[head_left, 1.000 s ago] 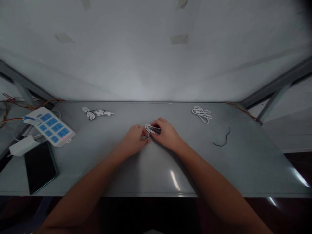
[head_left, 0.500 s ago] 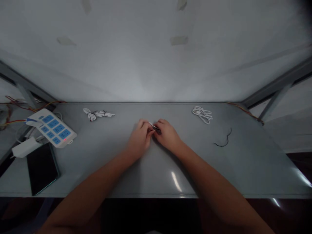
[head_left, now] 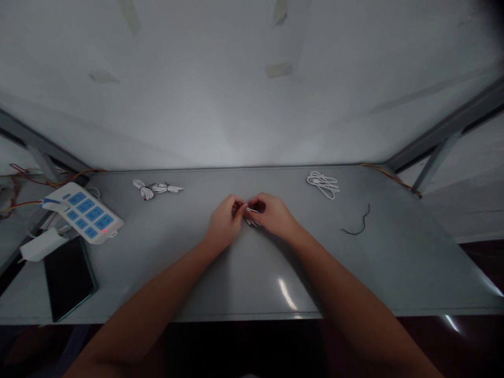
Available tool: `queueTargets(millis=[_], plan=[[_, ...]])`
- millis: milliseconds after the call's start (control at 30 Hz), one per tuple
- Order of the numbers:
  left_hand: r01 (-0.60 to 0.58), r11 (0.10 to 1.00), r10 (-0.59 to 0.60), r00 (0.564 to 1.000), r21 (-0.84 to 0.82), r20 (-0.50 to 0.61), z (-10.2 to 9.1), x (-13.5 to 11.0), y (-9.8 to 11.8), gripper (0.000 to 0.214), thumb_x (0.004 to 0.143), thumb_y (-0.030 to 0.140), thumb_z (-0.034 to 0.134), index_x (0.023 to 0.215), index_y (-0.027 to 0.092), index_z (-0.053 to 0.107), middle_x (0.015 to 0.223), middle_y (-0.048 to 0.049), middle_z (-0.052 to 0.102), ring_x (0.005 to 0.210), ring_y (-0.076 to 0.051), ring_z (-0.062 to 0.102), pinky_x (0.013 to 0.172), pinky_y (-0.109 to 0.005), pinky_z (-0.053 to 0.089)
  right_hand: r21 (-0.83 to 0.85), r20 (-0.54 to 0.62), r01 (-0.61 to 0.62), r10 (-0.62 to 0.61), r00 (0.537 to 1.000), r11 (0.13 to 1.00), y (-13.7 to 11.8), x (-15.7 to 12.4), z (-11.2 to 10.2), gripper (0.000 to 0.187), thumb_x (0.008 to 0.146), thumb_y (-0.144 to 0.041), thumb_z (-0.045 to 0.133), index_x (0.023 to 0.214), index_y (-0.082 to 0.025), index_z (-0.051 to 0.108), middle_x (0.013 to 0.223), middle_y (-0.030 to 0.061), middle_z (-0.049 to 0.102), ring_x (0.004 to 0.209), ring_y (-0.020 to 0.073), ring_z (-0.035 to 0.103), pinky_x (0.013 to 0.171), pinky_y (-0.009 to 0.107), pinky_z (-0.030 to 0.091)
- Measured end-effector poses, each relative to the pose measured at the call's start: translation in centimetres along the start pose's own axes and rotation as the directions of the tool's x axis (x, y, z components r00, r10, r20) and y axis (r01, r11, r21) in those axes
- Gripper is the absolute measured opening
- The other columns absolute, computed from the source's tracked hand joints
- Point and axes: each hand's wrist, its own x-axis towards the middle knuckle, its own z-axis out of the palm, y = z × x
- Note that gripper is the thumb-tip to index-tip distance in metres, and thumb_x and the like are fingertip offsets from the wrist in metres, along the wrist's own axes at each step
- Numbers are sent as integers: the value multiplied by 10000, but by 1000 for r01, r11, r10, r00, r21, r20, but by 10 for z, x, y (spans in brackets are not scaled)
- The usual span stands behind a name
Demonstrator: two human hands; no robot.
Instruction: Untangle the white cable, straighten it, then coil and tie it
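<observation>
A small bundle of white cable shows between my hands at the middle of the table, its loops mostly hidden by my fingers. My left hand is closed, thumb and fingertips pinching the bundle's left end. From the other side, my right hand grips the same cable with bent fingers. Off to the right lies a loosely coiled white cable, and nearer me a black twist tie. Two white cable bundles, one beside another, lie at the left, each bound with a dark tie.
On the left stand a white power strip with blue sockets, a white adapter and a dark tablet or phone. A pale wall rises behind the grey table. Metal frame posts flank both sides.
My fingers have shifted around the cable, and several of its strands now show below my fingertips. The camera view has tilted slightly; the things on the table stay put.
</observation>
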Motion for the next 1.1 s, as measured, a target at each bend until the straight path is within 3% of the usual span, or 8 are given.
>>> queueTargets(millis=[100,233,333,567,700,800,900,1100], plan=[[38,999,-38,999,-12,15,-2,2,0,86,988,297,562,947,223,581,916,-36,714,855,-189,700,812,-330,544,314,158,-170,125,979,934,8,3,-14,219,729,-279,816,905,-167,750,840,66,764,760,194,696,719,326,542],[41,999,-41,999,5,8,-2,4,-2,92,986,305,569,958,218,580,912,-32,712,834,-182,692,794,-324,529,429,251,-236,136,958,872,15,8,-25,275,672,-302,854,902,-167,784,854,63,790,785,199,718,773,339,553],[52,999,-52,998,13,19,-1,5,-6,100,988,314,570,972,216,579,908,-28,710,819,-178,687,771,-317,525,357,205,-167,97,974,919,15,9,-24,225,742,-351,811,883,-176,802,838,47,785,784,190,701,772,333,536],[-2,999,2,1000,-34,17,0,7,-14,102,965,308,622,956,207,634,974,-53,692,885,-182,690,856,-347,568,182,-25,42,-38,999,982,11,6,-9,151,833,-346,744,828,-201,786,839,48,769,792,192,684,755,331,520],[-57,992,57,998,-110,-7,-3,10,-18,89,933,264,661,973,198,706,1106,-85,670,990,-183,698,904,-352,594,236,-8,-3,5,1000,972,13,6,-3,146,826,-346,753,824,-200,746,754,22,743,720,183,674,709,318,532],[-34,996,32,999,-78,-30,-5,12,-20,80,913,244,688,949,202,746,1085,-75,694,986,-179,705,918,-359,594,231,20,3,-8,1000,973,14,7,0,95,833,-292,750,834,-199,732,741,10,723,716,176,666,705,308,531],[-29,999,29,999,-16,-24,-7,13,-18,57,897,233,717,914,215,769,1044,-64,726,990,-186,702,951,-377,577,78,-26,112,-110,994,991,11,5,1,14,843,-190,741,842,-202,735,843,23,719,755,165,657,728,301,523],[-66,998,66,998,-14,-20,-5,13,-15,127,892,151,678,906,229,777,1087,-61,743,1049,-191,696,1013,-396,545,-185,-12,344,-352,936,921,2,-3,3,184,927,-93,627,883,-231,740,1186,67,715,970,179,699,859,318,544]])
